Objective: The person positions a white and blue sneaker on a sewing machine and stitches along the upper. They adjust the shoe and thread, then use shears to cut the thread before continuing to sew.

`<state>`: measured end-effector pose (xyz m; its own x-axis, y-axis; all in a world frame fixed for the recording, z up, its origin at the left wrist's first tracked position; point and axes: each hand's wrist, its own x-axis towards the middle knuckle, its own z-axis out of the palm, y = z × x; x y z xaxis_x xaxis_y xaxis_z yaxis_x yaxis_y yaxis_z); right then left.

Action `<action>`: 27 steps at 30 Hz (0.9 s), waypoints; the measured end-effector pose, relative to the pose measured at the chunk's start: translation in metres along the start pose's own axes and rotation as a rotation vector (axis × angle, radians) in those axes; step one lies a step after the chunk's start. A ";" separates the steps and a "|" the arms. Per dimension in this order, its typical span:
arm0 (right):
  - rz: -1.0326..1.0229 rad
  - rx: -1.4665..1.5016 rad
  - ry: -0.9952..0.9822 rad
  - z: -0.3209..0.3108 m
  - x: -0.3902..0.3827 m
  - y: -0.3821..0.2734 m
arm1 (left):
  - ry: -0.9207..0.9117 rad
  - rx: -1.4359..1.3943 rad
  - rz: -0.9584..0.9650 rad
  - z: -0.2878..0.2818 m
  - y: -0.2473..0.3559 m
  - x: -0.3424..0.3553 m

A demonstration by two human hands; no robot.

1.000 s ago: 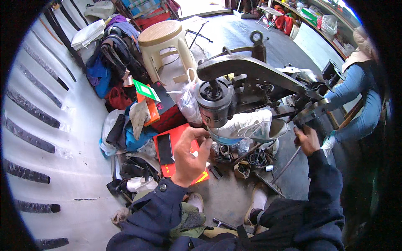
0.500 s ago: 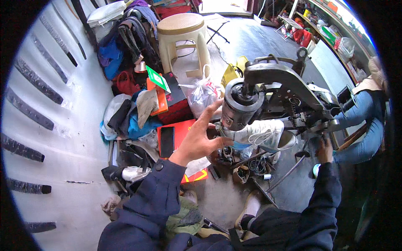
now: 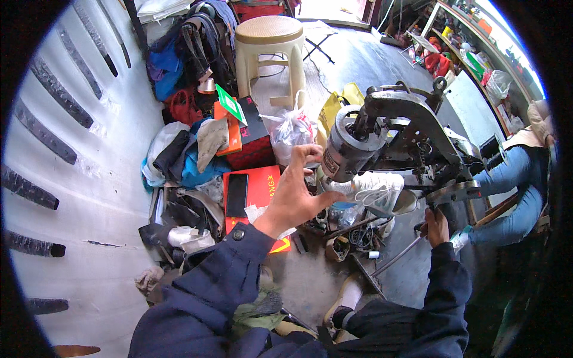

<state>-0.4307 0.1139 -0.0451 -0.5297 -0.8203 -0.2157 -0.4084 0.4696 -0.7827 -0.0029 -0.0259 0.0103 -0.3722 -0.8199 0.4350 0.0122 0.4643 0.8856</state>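
A white lace-up sneaker point(image 3: 379, 190) is mounted on a dark metal shoe-sewing machine point(image 3: 412, 113), its toe partly hidden under the machine's round grey head point(image 3: 349, 146). My left hand point(image 3: 295, 197) curves beside that head and the toe. Its thumb reaches the toe's near side, while the bent fingers stay apart from the thumb, near the head. Lower right, my right hand point(image 3: 437, 227) has its fingers curled at the hand wheel point(image 3: 455, 192), around what looks like the crank handle, mostly hidden by the fingers.
Left of the machine, a black phone point(image 3: 237, 195) lies on a red box point(image 3: 262, 182). A beige stool point(image 3: 268, 31) stands behind a white plastic bag point(image 3: 292, 128). Someone in jeans point(image 3: 516, 173) sits at the right. Thread and shoe parts clutter the floor below.
My right hand has swung left and slightly down with the wheel's turn. My left fingers have bent more, and its thumb sits further right along the toe. The view has shifted slightly.
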 end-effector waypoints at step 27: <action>-0.119 0.139 -0.026 -0.008 -0.014 -0.025 | -0.245 -0.048 -0.220 0.011 -0.037 -0.020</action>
<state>-0.4191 0.1162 -0.0173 -0.4635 -0.8765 -0.1300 -0.3597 0.3202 -0.8764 -0.0065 -0.0233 -0.0329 -0.5827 -0.7913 0.1855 -0.0519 0.2640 0.9631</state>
